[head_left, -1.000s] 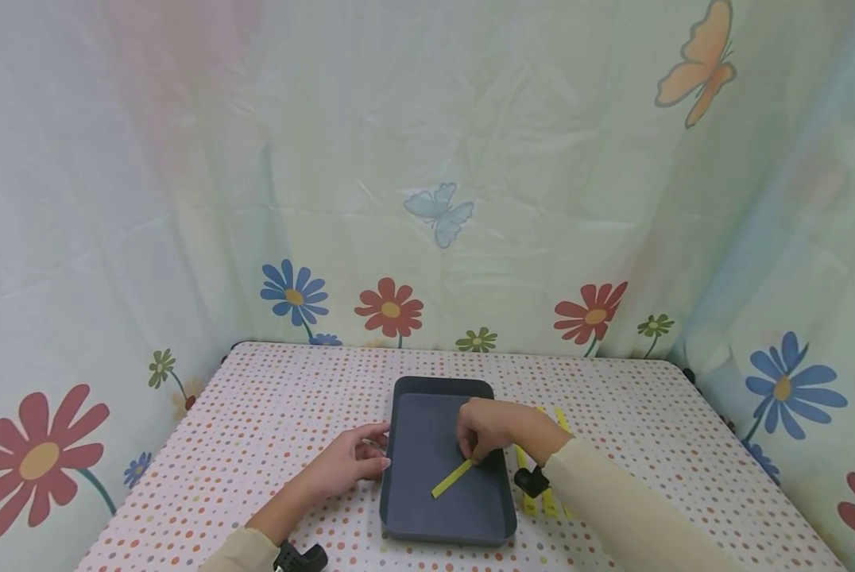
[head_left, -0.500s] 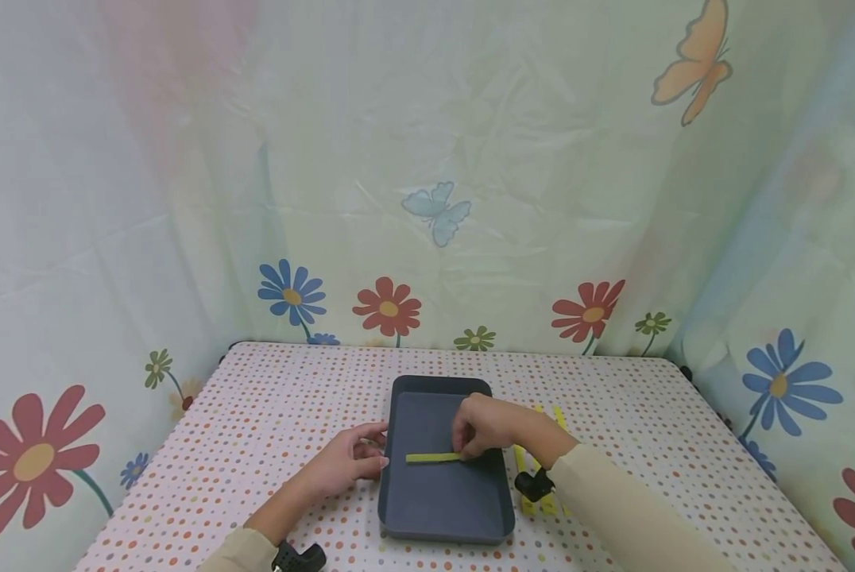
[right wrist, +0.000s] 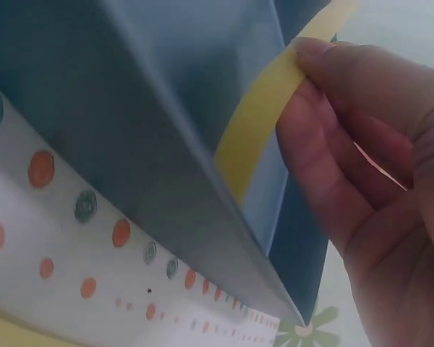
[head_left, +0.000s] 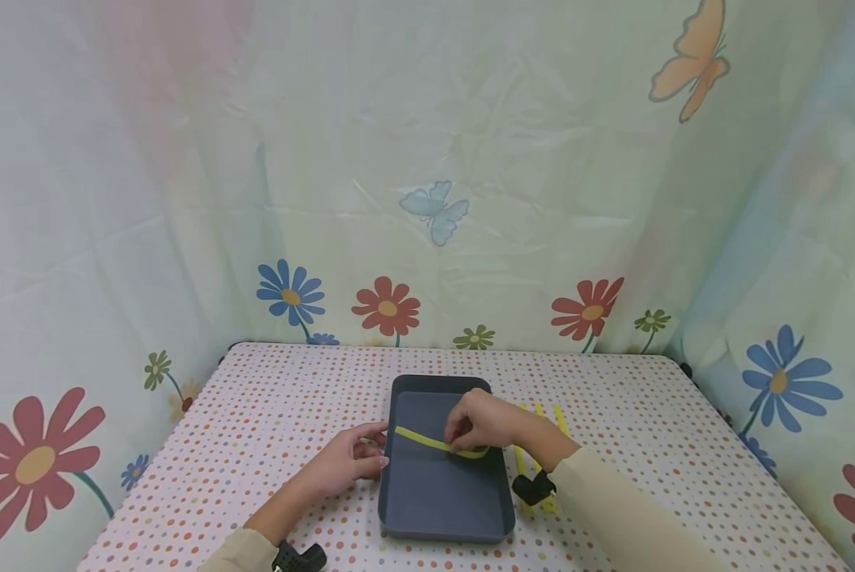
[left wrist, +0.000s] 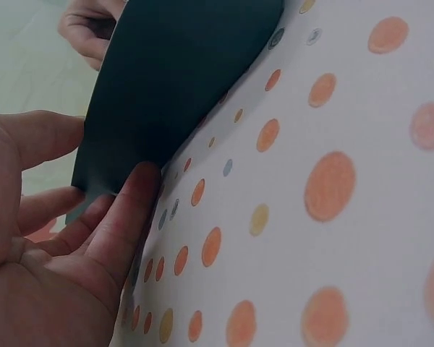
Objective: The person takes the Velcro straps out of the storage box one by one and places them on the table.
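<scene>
A dark grey rectangular tray point(head_left: 442, 500) lies on the dotted table in the head view. Over its inside my right hand point(head_left: 485, 421) pinches a flat yellow strip point(head_left: 420, 438) between thumb and index finger. The strip slants toward the tray's left wall, its other end bending right beneath my hand. In the right wrist view the curved strip point(right wrist: 260, 116) passes through the pinch and goes down behind the near tray wall. My left hand point(head_left: 345, 462) touches the outside of the tray's left wall. The left wrist view shows thumb and fingers spread against that wall point(left wrist: 159, 65).
Several more yellow strips point(head_left: 560, 417) lie on the table right of the tray, partly covered by my right forearm. The white tablecloth point(head_left: 292, 397) carries coloured dots. A curtain point(head_left: 342, 159) with flowers and butterflies hangs behind and at both sides.
The yellow strip has swung: its free end has moved up and left, from pointing down-left to the upper left. My right hand has shifted slightly left and up. The left hand stays put.
</scene>
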Tool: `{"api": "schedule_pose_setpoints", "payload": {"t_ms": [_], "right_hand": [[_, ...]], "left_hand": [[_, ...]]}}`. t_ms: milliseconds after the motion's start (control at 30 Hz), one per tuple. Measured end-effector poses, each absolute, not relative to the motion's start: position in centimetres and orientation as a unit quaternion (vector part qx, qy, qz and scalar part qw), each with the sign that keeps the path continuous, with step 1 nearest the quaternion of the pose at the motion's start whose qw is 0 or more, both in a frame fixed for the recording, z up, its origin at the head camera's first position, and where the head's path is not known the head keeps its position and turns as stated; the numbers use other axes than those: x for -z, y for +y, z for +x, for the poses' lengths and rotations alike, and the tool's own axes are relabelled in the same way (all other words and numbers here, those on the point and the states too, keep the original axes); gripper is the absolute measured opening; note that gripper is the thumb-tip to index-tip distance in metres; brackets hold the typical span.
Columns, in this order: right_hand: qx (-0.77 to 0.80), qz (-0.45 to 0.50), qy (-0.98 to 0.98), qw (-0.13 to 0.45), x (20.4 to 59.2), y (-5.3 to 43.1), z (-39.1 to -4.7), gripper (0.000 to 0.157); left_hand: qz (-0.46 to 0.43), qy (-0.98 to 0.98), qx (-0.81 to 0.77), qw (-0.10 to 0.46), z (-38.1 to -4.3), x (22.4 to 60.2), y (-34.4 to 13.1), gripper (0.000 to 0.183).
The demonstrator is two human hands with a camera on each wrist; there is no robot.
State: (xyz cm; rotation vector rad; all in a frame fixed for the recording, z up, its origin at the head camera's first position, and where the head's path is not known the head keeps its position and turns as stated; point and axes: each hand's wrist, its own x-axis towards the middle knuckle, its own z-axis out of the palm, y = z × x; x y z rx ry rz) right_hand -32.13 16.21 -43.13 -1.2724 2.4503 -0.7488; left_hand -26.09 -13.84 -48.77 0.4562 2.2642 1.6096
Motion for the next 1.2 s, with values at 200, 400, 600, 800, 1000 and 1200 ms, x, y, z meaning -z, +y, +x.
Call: {"api": "schedule_pose_setpoints", "payload": {"t_ms": [200, 400, 600, 800, 1000, 1200], "right_hand": [[0.318, -0.425, 0.836, 0.142, 43.4, 16.3, -31.9, 0.006], [0.367, -0.398, 0.829, 0.139, 43.6, 16.4, -31.6, 0.007], [0.399, -0.384, 0.821, 0.138, 43.8, 16.5, -31.2, 0.012], [0.417, -0.371, 0.820, 0.130, 43.9, 16.5, -30.9, 0.018], [0.445, -0.348, 0.813, 0.142, 44.1, 16.5, -30.7, 0.025], [0.476, -0.331, 0.801, 0.151, 44.2, 16.5, -30.3, 0.028]], "left_hand": [[0.166, 0.789, -0.569, 0.164, -26.1, 48.9, -13.9, 0.062], [0.164, 0.788, -0.569, 0.166, -26.2, 49.0, -13.9, 0.062], [0.165, 0.793, -0.563, 0.165, -26.3, 49.0, -14.0, 0.062], [0.162, 0.794, -0.562, 0.166, -26.3, 49.2, -14.0, 0.062], [0.162, 0.789, -0.568, 0.166, -26.2, 49.0, -14.0, 0.063], [0.167, 0.782, -0.576, 0.168, -26.1, 48.8, -14.0, 0.064]]}}
